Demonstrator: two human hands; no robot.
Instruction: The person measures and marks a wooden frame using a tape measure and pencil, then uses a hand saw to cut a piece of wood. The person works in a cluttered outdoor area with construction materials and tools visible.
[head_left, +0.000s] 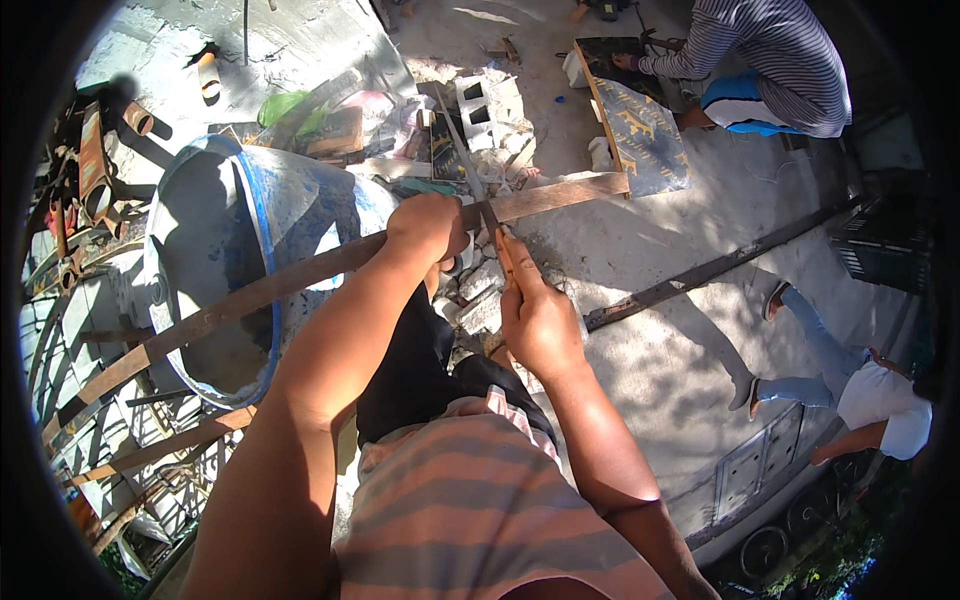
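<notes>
A long, narrow brown wooden strip (330,262) runs slantwise across the view, from the lower left to the upper middle. My left hand (428,228) is closed around it near its middle. In my right hand (540,318) is a handsaw (488,215), gripped by its handle with the index finger stretched along it. The saw's thin blade is seen nearly edge-on, crosses the strip just right of my left hand and points away from me. Part of the handle is hidden by my fingers.
A large blue-rimmed drum (275,240) lies under the strip at left, beside rusty pipes (95,175). Rubble and a hollow block (474,105) lie ahead. A person (770,60) crouches by a dark panel (630,115); another person (850,390) is at right. A dark beam (690,275) lies on the ground.
</notes>
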